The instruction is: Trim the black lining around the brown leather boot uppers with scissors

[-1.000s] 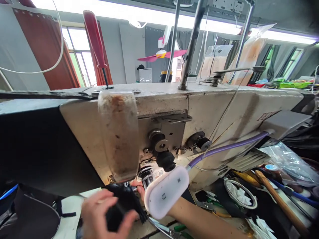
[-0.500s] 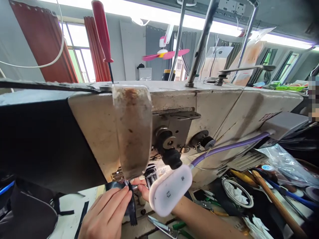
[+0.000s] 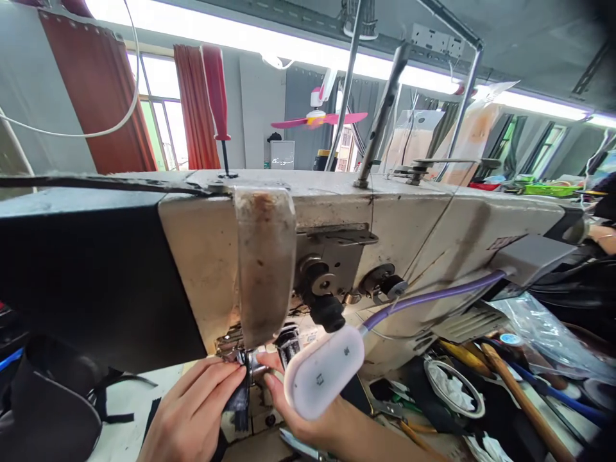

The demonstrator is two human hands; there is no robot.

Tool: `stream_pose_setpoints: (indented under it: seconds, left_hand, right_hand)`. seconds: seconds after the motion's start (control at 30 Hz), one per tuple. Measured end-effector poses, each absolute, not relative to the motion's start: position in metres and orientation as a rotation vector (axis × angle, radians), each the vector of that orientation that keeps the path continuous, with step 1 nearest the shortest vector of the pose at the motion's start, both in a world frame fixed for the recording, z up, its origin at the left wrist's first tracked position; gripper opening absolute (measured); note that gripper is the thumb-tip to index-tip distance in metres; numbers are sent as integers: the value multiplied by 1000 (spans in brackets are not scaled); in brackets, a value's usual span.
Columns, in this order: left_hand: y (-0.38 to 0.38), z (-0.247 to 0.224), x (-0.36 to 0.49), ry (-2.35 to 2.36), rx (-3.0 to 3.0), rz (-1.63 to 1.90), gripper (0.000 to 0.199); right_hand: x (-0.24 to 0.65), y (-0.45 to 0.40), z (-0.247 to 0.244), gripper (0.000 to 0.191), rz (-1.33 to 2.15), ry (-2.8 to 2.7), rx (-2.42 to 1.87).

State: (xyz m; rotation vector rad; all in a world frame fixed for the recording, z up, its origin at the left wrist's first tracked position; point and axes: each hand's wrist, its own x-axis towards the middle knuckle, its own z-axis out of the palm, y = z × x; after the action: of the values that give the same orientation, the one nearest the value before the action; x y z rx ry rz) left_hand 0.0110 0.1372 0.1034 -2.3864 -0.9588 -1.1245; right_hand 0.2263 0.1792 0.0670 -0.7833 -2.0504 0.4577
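Observation:
Under the head of a white sewing machine (image 3: 206, 256), my left hand (image 3: 185, 410) is closed, its fingers together on a dark fabric strip (image 3: 239, 404) that hangs down by the needle area. My right hand (image 3: 298, 410) reaches in from the other side. Its thumb and index finger come close together by the shiny metal parts near the presser foot; what they grip is hidden. A white oval lamp (image 3: 327, 372) on a purple flexible neck (image 3: 433, 289) covers part of this hand. The needle itself cannot be made out.
A red-handled screwdriver (image 3: 216, 96) stands upright on the machine top. Scissors (image 3: 303, 446) lie below my right hand. Right of them are a white oval dish (image 3: 455, 388) with crumpled scraps, a wooden stick (image 3: 524, 398) and a plastic bag (image 3: 543, 327). Black material (image 3: 52, 398) lies at left.
The view has tilted slightly up and shifted. My left hand and the dark strip sit a little further left against the machine; my right hand shows more beside the lamp.

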Motion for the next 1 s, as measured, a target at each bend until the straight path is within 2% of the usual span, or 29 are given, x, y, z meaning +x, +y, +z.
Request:
stream_pose_setpoints:
  seconds: [0.1,0.2,0.27,0.33,0.5,0.63,1.0]
  left_hand:
    - [131,103,13,-963,-2412,-1131,35]
    - [124,106,15,-939,-2427,-1100,29]
    - [121,109,16,-928,-2446,-1061,31]
    - [119,111,16,-906,-2456,-1039,33]
    - [121,116,15,-902,-2497,-1090,34]
    - [126,121,17,-1059,-2564,-1239,27]
    - [119,128,30,-1100,-2336,-1176,15]
  right_hand:
    - [218,150,78,26,924,-1806,-887]
    - [201,137,83,41,1586,-1513,-909]
    - [191,137,85,49,1780,-1348,-904]
    - [185,140,86,47,1783,-1273,-903]
    - [185,142,88,18,1516,-1368,-808]
    - [185,142,90,6,1372,-1469,-757]
    - [184,145,97,13,1207,-1590,-793]
